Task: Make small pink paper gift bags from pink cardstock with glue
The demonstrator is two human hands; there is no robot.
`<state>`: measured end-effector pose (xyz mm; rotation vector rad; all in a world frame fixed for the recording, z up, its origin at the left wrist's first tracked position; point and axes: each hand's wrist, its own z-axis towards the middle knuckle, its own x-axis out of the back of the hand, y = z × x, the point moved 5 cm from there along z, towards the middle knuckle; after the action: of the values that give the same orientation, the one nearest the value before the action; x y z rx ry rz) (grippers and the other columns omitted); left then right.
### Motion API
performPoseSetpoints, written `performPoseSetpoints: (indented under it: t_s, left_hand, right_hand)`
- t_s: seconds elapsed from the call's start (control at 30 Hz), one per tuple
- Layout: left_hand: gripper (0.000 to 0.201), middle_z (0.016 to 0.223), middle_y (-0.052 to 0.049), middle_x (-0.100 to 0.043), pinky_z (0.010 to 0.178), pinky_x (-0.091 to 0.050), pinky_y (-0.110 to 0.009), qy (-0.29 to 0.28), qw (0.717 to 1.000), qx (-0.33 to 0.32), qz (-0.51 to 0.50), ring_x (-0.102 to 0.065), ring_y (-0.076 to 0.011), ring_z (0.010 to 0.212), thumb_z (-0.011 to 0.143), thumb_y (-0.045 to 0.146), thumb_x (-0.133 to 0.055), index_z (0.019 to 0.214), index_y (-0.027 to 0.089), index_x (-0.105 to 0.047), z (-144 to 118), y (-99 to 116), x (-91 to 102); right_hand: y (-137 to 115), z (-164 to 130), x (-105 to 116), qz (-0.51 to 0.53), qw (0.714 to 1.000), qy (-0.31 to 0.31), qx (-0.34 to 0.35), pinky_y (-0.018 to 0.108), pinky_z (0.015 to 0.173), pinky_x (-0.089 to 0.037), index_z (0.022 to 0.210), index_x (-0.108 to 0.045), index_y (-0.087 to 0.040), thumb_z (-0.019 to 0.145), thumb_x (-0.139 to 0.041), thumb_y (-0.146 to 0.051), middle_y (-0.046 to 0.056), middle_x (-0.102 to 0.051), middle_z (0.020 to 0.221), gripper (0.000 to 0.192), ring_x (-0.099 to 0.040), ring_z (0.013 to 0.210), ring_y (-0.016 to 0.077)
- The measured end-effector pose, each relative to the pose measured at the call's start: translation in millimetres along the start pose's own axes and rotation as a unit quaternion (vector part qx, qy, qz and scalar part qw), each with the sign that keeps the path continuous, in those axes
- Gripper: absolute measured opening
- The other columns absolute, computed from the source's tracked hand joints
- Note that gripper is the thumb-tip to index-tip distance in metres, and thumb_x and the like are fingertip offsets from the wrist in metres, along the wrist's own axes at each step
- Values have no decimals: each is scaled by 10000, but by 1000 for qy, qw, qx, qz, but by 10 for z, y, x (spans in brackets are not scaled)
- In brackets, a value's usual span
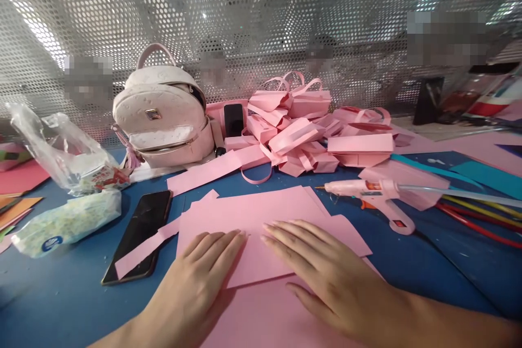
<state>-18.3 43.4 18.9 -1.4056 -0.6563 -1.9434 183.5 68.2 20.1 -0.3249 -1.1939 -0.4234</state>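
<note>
A sheet of pink paper [244, 212] lies in front of me on top of other pink sheets. My left hand [199, 269] rests on its near left part, fingers stretched out and close together, thumb hidden. Across from it, my right hand [322, 266] lies flat on the sheet's right part, fingers extended and thumb apart. Neither hand grips anything. Another pink sheet [253, 315] shows beneath, nearer to me, and a pink piece [350, 234] sticks out on the right.
Behind the sheets is a heap of pink paper baskets [297, 130] with handles. A pink glue gun [375, 196] lies right, its cord trailing forward. Left are a phone [142, 234] under a paper strip, a tissue pack [69, 223] and a backpack [163, 114]. Perforated metal [253, 11] stands behind.
</note>
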Motion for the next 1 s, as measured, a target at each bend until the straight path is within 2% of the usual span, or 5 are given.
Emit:
performPoseSetpoints:
  t_s: [0.33,0.57,0.67,0.8,1.0]
  left_hand:
    - [616,1401,-175,-614,972,-549,-444,24,993,-79,87,-614,-323,1223,857,127,-493,1468,58,-447,-129,279,-78]
    - [579,1418,-184,-598,897,-604,-444,11,981,-142,134,-622,-351,1248,1024,540,-420,1451,160,-510,-170,390,-74]
    - [504,1393,-135,-630,885,-615,-388,22,995,-100,14,-657,-293,1200,1022,549,-420,1360,206,-571,-104,330,47]
    - [463,1287,-39,-691,820,-613,-274,-35,988,30,-148,-714,-191,1056,953,215,-508,1409,287,-477,-20,80,106]
    - [471,1154,-23,-727,780,-591,-330,-7,989,83,-124,-716,-222,964,954,130,-496,1388,313,-496,-5,-222,84]
  right_hand:
    - [-63,48,279,63,998,-8,-4,426,964,-485,1336,-627,-167,955,-549,-573,83,-697,1310,563,-653,1129,273]
    - [135,69,207,120,984,-77,-106,423,977,-474,1213,-668,-224,926,-646,-280,44,-718,1209,294,-644,1105,254]
    - [205,50,150,114,974,-136,-144,469,935,-500,1137,-675,-213,863,-740,-341,71,-698,1160,310,-638,1076,296]
    - [257,23,145,117,964,-173,-162,465,890,-530,1109,-652,-205,816,-793,-397,75,-689,1139,377,-647,1058,306]
    - [281,97,207,8,991,-61,-119,464,861,-534,1049,-659,-173,836,-767,-218,84,-694,1050,243,-647,984,297]
